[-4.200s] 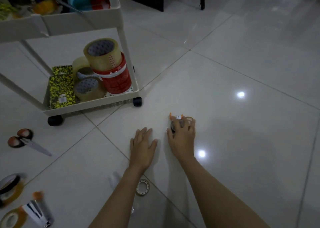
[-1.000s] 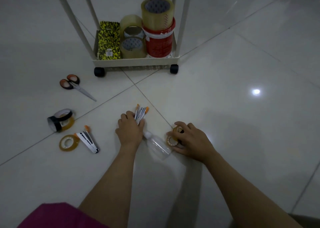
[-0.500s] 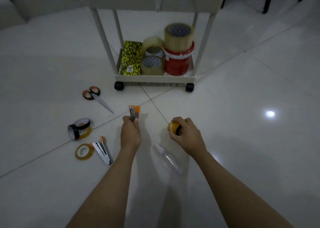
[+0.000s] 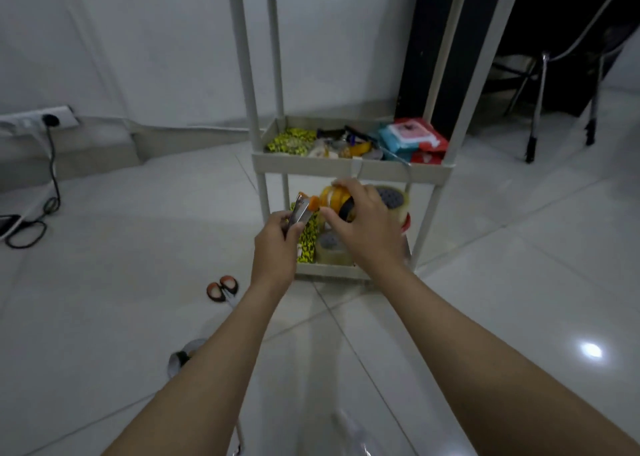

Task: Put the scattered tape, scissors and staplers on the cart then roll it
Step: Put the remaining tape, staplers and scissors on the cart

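A white tiered cart (image 4: 349, 168) stands ahead of me. My left hand (image 4: 275, 244) grips a silver stapler with orange tips (image 4: 302, 208), held up in front of the cart's bottom shelf. My right hand (image 4: 363, 230) holds small yellow and black tape rolls (image 4: 334, 199) just below the middle shelf's front rim. Big tape rolls (image 4: 393, 197) and a yellow patterned pack (image 4: 308, 244) sit on the bottom shelf. Orange-handled scissors (image 4: 221, 287) lie on the floor to the left. A black tape roll (image 4: 180, 357) on the floor shows beside my left forearm.
The middle shelf holds wipe packs (image 4: 412, 137) and mixed small items. A clear plastic bottle (image 4: 349, 428) lies on the floor near me. A wall socket with a black cable (image 4: 52, 151) is at far left. Chair legs (image 4: 533, 109) stand at the back right.
Both hands rose from the floor and reached forward to the cart with the stapler and the tape rolls. My view tilted up; the floor items slid down and out of sight.
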